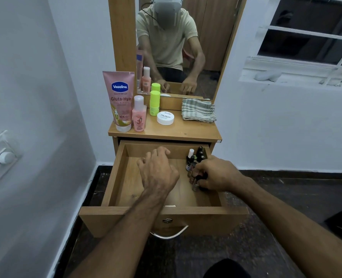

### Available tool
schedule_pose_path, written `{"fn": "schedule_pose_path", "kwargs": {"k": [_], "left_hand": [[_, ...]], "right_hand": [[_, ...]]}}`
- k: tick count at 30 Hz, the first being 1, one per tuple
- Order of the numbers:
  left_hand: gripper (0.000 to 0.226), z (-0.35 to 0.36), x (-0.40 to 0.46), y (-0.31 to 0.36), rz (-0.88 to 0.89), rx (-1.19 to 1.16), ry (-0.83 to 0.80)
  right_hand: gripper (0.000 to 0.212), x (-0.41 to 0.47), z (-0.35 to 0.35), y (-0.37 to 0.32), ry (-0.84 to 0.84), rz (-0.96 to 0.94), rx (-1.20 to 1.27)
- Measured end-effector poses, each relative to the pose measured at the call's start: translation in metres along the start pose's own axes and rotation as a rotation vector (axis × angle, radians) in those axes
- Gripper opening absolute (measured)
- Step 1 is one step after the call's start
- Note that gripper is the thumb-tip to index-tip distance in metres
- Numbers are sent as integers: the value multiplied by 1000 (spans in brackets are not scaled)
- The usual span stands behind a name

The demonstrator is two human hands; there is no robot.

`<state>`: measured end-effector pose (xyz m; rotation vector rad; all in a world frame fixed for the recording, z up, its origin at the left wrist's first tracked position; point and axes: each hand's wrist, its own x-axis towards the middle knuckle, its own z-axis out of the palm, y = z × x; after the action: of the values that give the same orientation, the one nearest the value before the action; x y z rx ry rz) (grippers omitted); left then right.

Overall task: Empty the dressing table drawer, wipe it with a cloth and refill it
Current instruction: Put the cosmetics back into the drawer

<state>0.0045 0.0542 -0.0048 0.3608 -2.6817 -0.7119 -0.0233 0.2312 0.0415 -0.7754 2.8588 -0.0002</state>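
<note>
The wooden drawer (pixel 114 177) stands pulled out in the lower middle of the frame, and the left hand (pixel 158 171) hovers over its bare centre with fingers loosely curled, grasping nothing. At the drawer's right side the right hand (pixel 216 175) curls its fingers round a small dark-capped bottle (pixel 196 184), just in front of a cluster of little bottles (pixel 196 157) in the back right corner. Above, on the table top (pixel 198 131), a pink lotion tube (pixel 121 99), a pink bottle (pixel 139 115), a green bottle (pixel 154 103) and a white jar (pixel 165 118) stand left of centre, with the folded checked cloth (pixel 198 110) to their right.
</note>
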Motion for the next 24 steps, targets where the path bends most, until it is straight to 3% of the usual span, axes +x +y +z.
{"fn": "schedule_pose_path", "kwargs": {"k": [18, 22, 24], "left_hand": [[41, -3, -1, 2, -21, 4, -22], [42, -3, -1, 3, -33, -12, -19], [43, -3, -1, 3, -39, -16, -7]], "right_hand": [[21, -1, 4, 7, 56, 26, -14], [9, 7, 3, 9, 199, 45, 126], [14, 17, -2, 5, 288, 63, 177]]}}
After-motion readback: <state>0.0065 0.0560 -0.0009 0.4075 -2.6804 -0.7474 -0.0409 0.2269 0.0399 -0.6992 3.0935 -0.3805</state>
